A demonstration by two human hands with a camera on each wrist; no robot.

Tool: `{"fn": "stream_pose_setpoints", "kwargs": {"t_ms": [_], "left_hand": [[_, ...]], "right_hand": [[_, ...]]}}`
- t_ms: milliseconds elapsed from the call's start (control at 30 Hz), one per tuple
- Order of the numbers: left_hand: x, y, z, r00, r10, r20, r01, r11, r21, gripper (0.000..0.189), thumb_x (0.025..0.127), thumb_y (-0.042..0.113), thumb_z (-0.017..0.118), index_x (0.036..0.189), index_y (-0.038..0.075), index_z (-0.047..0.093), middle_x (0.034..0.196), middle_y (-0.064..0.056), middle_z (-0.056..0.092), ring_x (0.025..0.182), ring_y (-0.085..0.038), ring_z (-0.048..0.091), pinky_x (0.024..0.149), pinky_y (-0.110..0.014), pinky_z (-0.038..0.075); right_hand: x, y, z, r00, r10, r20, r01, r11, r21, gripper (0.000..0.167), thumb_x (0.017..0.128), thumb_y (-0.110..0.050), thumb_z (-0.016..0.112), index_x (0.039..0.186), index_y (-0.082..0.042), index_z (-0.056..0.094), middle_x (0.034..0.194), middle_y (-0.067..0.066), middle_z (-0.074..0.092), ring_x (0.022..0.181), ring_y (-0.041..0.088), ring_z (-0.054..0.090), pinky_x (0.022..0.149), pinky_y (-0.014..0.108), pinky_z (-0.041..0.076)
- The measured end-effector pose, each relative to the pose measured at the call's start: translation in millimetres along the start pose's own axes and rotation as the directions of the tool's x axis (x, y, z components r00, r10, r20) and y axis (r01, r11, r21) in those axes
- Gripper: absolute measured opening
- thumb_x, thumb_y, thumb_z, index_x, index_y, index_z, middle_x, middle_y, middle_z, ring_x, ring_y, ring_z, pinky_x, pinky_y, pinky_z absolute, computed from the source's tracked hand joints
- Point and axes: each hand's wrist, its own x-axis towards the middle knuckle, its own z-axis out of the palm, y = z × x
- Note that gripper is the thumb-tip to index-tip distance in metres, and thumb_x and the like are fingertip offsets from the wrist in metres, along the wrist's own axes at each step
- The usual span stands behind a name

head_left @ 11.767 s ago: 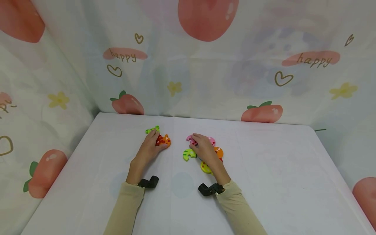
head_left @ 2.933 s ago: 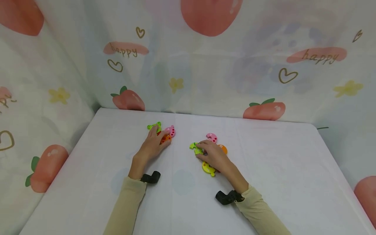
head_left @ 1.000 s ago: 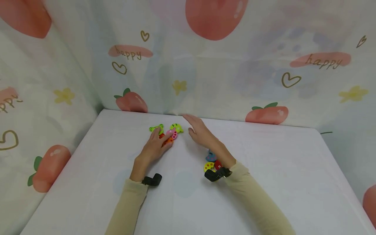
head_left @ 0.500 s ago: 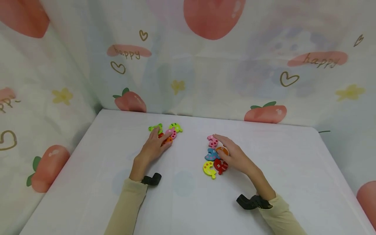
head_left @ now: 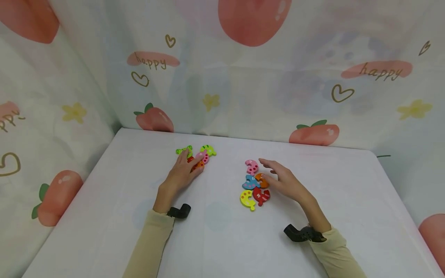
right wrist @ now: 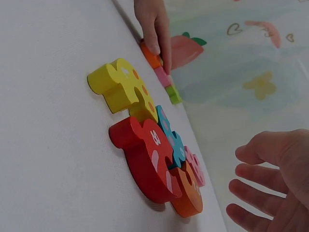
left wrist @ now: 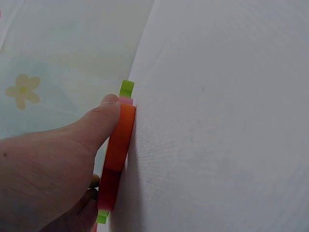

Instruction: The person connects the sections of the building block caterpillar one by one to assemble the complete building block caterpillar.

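My left hand (head_left: pixel 179 173) rests with extended fingers on a group of flat animal-shaped wooden puzzle pieces. Around its fingers show a green piece (head_left: pixel 189 148), a pink spotted piece (head_left: pixel 205 157) and a striped green piece (head_left: pixel 208 150). In the left wrist view the thumb lies at an orange piece (left wrist: pixel 120 140), with a red piece (left wrist: pixel 110 186) beside it. My right hand (head_left: pixel 288 186) hovers, fingers spread, just right of a second group. That group has a yellow piece (right wrist: pixel 123 89), a red striped piece (right wrist: pixel 147 159), a blue piece (head_left: pixel 248 183), an orange piece (right wrist: pixel 189 195) and a pink piece (head_left: pixel 252 166).
Both groups lie on a white-covered table (head_left: pixel 215 239), with a gap between them. A printed curtain (head_left: pixel 243 85) hangs behind the table's far edge and down the left side. Each wrist wears a black camera strap.
A pink piece, then the striped green piece, have gone from the right group to the left one. My right hand has since come back and drawn rightward off the group; the left stays.
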Motion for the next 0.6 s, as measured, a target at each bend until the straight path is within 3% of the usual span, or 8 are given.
{"fn": "stream_pose_setpoints", "kwargs": {"t_ms": [600], "left_hand": [[-0.6,1.9,-1.1,1.0,0.0,0.009,0.0,1.0,-0.001,0.054,0.098,0.043,0.052,0.149,0.03,0.039,0.162,-0.019,0.01,0.151,-0.036,0.007,0.116,-0.059,0.028]], "right_hand": [[-0.6,3.6,-9.2,1.0,-0.011,0.017,0.011,1.0,0.014,0.046,0.095,-0.008,0.058,0.139,0.001,0.047,0.139,0.022,0.054,0.123,0.038,0.055,0.097,0.053,0.05]]}}
